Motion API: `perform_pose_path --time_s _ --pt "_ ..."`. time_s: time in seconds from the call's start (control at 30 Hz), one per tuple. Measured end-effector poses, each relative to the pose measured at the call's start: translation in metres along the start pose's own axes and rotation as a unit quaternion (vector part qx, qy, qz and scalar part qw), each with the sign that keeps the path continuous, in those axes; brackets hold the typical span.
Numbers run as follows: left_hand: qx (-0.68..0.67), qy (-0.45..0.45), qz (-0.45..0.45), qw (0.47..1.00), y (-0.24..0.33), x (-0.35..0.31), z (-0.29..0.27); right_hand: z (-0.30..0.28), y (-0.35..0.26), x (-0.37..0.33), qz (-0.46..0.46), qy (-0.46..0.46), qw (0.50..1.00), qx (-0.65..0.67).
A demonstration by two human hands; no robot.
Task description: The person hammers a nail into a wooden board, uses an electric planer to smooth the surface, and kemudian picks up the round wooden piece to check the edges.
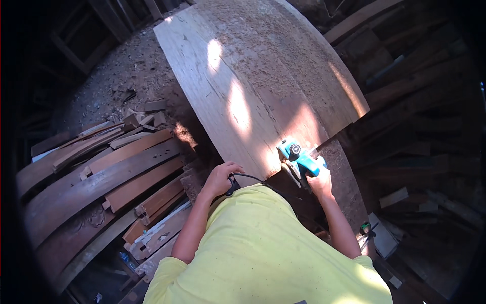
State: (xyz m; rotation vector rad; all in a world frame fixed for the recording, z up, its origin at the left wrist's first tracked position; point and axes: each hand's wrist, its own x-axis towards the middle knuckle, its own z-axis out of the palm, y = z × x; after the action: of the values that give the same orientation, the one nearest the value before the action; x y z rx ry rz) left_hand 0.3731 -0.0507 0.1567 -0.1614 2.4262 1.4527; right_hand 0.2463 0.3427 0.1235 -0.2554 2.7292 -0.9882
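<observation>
Evidently the teal power tool [305, 161] sits at the near edge of the pale wooden board [217, 96], partly overhanging it, with the fingers of the right hand [320, 182] wrapped around its rear handle. Left of it, a black cord [248, 176] loops beside the left hand [223, 180], whose fingers curl near the board's corner; whether they grip the cord, I cannot tell. Should that loop slacken toward the tool's base, it could snag or be cut; uneven pressure at the overhang might gouge the edge. Farther out, shavings [263, 50] litter the wood, and planks [121, 172] lie stacked to the left
</observation>
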Motion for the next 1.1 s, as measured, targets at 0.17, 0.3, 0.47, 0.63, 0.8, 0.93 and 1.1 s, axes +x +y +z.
perform_pose_path --time_s 0.17,0.3,0.47,0.63,0.8,0.93,1.1 --pt "-0.008 0.05 -0.015 0.999 0.004 -0.016 0.001 0.013 -0.021 0.037 -0.004 0.005 1.0 -0.025" --pt "-0.032 0.088 -0.02 0.995 -0.007 -0.029 0.003 0.021 -0.054 0.066 0.032 -0.007 0.998 -0.05" --pt "-0.046 0.104 -0.022 0.993 -0.014 -0.022 -0.002 0.045 -0.071 0.108 0.045 -0.046 0.995 -0.077" --pt "-0.087 0.136 -0.021 0.987 -0.019 -0.017 -0.012 0.058 -0.106 0.14 -0.007 -0.025 0.997 -0.067" --pt "-0.12 0.142 -0.055 0.981 -0.027 -0.013 -0.032 0.068 -0.146 0.174 0.01 -0.036 0.998 -0.046" --pt "-0.137 0.133 -0.083 0.978 -0.041 -0.009 -0.048 0.082 -0.172 0.203 0.05 -0.056 0.997 -0.029" --pt "-0.17 0.132 -0.124 0.969 -0.055 0.016 -0.067 0.084 -0.219 0.24 0.079 -0.083 0.992 -0.049"
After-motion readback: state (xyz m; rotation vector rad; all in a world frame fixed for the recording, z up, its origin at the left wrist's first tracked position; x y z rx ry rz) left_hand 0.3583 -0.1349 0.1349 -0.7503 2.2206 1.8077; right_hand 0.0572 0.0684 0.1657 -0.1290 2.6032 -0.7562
